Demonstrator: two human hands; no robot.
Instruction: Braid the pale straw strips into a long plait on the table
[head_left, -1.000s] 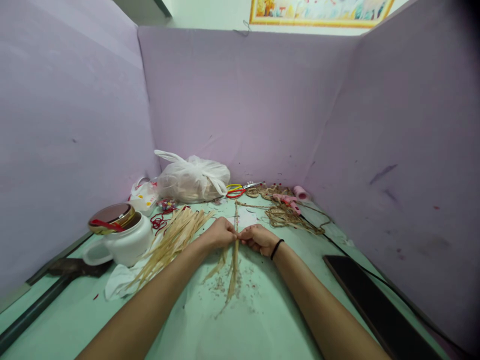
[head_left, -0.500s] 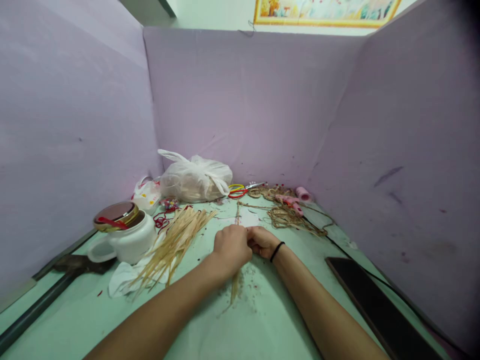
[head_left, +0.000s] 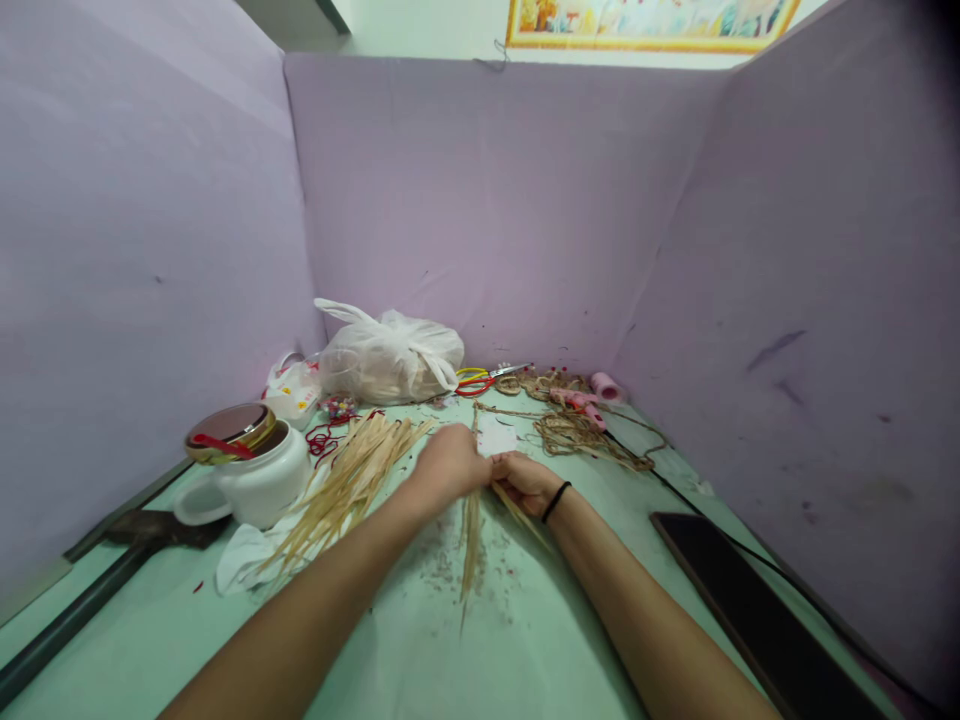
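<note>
Pale, dry straw strands (head_left: 470, 545) hang down toward me from between my hands. My left hand (head_left: 450, 465) is closed, its fingertips on the strands, though the exact grip is hidden. Beside it on the right, my right hand (head_left: 527, 484) pinches the same bundle. One group of straw ends (head_left: 525, 518) slants out below the right palm to the lower right. Beyond my fingers, a thin brown cord (head_left: 475, 420) runs away from the strands, next to a small white card (head_left: 496, 436).
Left lie a loose straw pile (head_left: 360, 475), a white mug (head_left: 262, 480) topped by a gold-rimmed lid, and a hammer (head_left: 142, 535). Behind are a white plastic bag (head_left: 394, 355) and scissors (head_left: 480, 381). Right are twine (head_left: 581, 437), a pink glue gun (head_left: 583, 402) and a dark phone-like slab (head_left: 750, 610).
My left hand has shifted slightly left and up, uncovering more of the white card. Straw ends now show slanting under my right hand, which stays nearly in place.
</note>
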